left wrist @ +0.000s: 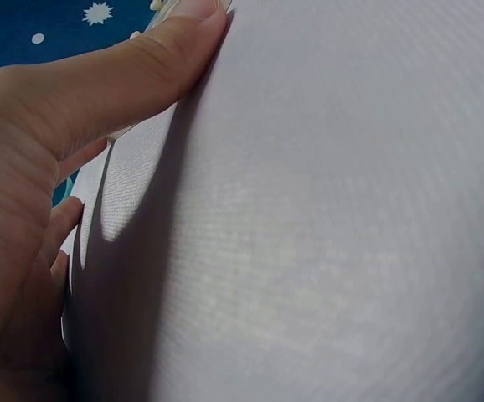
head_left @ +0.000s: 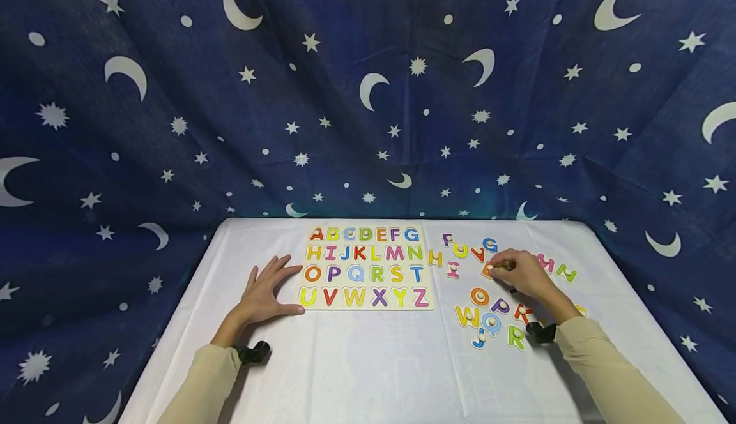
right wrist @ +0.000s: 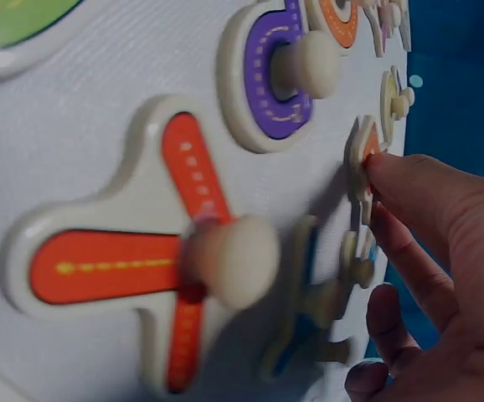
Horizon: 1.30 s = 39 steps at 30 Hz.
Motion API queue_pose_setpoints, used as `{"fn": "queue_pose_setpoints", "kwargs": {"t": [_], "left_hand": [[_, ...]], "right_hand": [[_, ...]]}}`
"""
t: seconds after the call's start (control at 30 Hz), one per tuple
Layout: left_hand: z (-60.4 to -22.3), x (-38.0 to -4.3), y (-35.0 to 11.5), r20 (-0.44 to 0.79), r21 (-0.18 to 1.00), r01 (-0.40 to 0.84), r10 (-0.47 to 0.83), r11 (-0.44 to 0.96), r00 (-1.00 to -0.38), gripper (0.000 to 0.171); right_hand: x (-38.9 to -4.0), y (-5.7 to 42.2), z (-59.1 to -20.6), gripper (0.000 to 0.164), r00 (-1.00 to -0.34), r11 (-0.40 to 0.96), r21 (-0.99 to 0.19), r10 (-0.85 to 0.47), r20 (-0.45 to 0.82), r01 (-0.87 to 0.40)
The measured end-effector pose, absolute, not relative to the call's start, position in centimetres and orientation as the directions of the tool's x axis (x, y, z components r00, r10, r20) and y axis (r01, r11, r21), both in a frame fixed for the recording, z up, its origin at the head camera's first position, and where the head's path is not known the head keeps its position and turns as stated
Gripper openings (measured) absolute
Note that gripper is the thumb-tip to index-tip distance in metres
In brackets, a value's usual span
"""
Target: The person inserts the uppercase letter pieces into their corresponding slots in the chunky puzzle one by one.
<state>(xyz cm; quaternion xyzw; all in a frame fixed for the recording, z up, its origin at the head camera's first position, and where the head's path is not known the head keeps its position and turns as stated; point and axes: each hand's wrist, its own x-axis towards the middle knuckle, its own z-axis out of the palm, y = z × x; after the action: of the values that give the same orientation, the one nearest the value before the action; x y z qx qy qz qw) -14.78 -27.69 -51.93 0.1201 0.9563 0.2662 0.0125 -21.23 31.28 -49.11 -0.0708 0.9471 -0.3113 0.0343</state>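
A wooden alphabet board [head_left: 368, 309] with rows of coloured letters lies on the white table. My left hand [head_left: 266, 293] is spread at its left side, thumb and fingertips right at the edge. In the left wrist view, the thumb [left wrist: 133, 79] reaches to the board's corner. Over the loose letters on the right, my right hand [head_left: 523, 274] pinches an orange letter piece [right wrist: 368, 151] between thumb and finger. Its exact letter is covered by the fingers. Closer to the right wrist camera lie a red K piece [right wrist: 108, 264] and a purple P piece [right wrist: 267, 84], both with round knobs.
Several knobbed letters lie right of the board, among them a yellow H [head_left: 435, 258], a pink I [head_left: 453, 270], a blue G [head_left: 490, 245], a green N [head_left: 566, 273] and a green R [head_left: 516, 337]. A dark blue curtain [head_left: 368, 124] with moons and stars hangs behind the table.
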Motion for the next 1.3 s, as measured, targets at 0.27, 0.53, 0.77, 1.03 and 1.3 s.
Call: {"fn": "queue_pose_setpoints", "kwargs": {"t": [0.27, 0.53, 0.77, 1.03, 1.3], "left_hand": [[-52.0, -14.8, -27.7, 0.044, 0.506, 0.227, 0.238, 0.832, -0.97, 0.098], [-52.1, -14.7, -27.7, 0.05, 0.511, 0.23, 0.239, 0.828, -0.97, 0.097], [-52.2, -14.8, -27.7, 0.048, 0.515, 0.227, 0.237, 0.827, -0.97, 0.097], [-52.3, -14.7, -27.9, 0.066, 0.519, 0.245, 0.248, 0.819, -0.966, 0.096], [-52.2, -14.7, -27.9, 0.084, 0.522, 0.26, 0.254, 0.813, -0.964, 0.096]], "right_hand": [[-21.7, 30.4, -47.7, 0.022, -0.983, 0.778, -0.603, -0.17, 0.069, -0.177], [-22.6, 28.1, -46.9, 0.021, -0.972, 0.745, -0.624, -0.168, 0.167, -0.236], [-23.6, 25.8, -46.4, 0.024, -0.979, 0.711, -0.674, -0.122, 0.165, -0.202], [-24.8, 23.2, -46.0, 0.026, -0.98, 0.675, -0.71, -0.125, 0.156, -0.199], [-25.9, 20.3, -45.5, 0.025, -0.986, 0.659, -0.733, -0.124, 0.113, -0.167]]}}
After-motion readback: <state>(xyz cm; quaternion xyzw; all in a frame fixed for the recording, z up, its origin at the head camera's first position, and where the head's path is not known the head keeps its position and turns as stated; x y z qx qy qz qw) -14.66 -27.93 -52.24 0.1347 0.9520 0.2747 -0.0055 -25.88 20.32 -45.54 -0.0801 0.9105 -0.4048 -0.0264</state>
